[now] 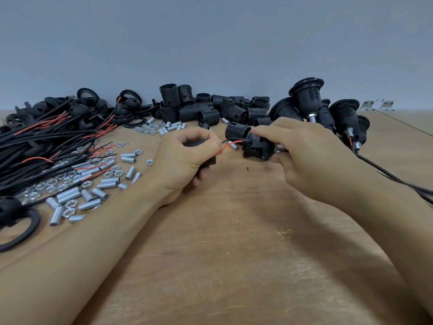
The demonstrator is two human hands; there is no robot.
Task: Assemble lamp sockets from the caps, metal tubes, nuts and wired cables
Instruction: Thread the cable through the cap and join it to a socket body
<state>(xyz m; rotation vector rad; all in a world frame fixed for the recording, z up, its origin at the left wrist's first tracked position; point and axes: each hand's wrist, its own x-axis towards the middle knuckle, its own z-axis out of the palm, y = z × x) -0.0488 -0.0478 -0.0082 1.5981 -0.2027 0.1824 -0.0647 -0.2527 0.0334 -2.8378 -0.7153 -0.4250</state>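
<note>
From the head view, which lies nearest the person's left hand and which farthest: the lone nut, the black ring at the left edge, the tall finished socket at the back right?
1. Lone nut, just left of the left hand.
2. Tall finished socket, back right.
3. Black ring, far left edge.

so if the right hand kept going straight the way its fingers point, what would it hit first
Probably the left hand: the right hand points left across the table, holding a black socket cap trailing a red wire towards it. Depth is unclear.

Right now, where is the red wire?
In the head view, the red wire is mid-table, stretching between the left hand, which pinches it, and the black cap held by the right hand.
</note>
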